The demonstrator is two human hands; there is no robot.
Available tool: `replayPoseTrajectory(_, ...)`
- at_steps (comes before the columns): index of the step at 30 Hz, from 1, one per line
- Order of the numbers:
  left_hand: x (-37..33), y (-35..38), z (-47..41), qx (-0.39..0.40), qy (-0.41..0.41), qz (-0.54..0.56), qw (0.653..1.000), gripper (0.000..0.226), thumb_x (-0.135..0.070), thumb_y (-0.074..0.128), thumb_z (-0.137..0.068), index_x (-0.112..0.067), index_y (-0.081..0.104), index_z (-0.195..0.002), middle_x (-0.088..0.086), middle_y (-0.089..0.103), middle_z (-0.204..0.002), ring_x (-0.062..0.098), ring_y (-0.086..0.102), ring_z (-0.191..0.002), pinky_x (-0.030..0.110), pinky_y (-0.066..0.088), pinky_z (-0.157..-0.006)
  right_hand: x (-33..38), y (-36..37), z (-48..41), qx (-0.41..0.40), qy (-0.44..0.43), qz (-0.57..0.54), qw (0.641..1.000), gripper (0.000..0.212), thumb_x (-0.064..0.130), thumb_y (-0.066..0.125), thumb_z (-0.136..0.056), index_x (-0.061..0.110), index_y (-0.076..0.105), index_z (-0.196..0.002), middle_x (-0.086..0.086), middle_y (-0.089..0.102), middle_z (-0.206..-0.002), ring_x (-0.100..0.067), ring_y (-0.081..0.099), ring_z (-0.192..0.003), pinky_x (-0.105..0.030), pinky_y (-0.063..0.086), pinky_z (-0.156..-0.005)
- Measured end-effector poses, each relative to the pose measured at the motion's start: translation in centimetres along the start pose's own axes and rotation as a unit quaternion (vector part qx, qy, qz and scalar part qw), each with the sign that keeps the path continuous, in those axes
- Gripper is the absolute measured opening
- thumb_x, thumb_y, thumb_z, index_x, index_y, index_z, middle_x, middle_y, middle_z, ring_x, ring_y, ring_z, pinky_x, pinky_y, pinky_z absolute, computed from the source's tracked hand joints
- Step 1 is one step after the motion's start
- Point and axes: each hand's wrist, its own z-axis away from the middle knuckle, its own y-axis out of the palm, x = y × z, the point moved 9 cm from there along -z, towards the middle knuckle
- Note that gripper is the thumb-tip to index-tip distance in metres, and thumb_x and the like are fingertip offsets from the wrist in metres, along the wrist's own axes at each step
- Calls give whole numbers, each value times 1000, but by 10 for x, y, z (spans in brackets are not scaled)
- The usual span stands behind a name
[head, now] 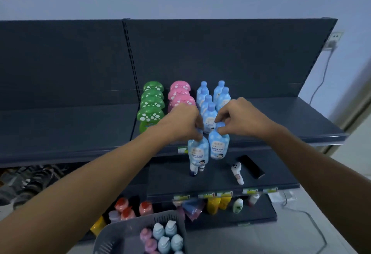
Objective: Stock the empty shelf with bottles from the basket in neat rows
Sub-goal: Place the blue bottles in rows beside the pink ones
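My left hand (183, 122) grips the cap of a light blue bottle (197, 149). Beside it, my right hand (244, 117) grips the cap of a second light blue bottle (218, 145). Both bottles hang side by side just in front of the dark top shelf (281, 125). On that shelf stand a row of green mushroom-cap bottles (151, 105), a row of pink ones (180, 95) and two rows of light blue bottles (212, 101). The grey basket (128, 227) sits at the bottom centre with several blue and pink pump bottles (166, 235) in it.
The middle shelf (210, 181) carries a black phone (251, 166), a small white ghost-shaped object (237, 172) and a small bottle under the held ones. The lowest shelf holds orange, yellow and white bottles. A wall socket with a cable is at the right.
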Motion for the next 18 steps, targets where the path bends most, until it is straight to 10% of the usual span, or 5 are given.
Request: replayPoseTrajectory(18, -50, 33, -136, -28, -53, 16, 998, 25, -32, 89, -69, -21, 81, -89, -24, 58, -67, 1, 60, -72, 28, 56, -75, -144, -23, -89, 12, -33, 7, 999, 18, 24, 75, -68, 30, 78, -85, 23, 60, -67, 0, 58, -74, -20, 45, -63)
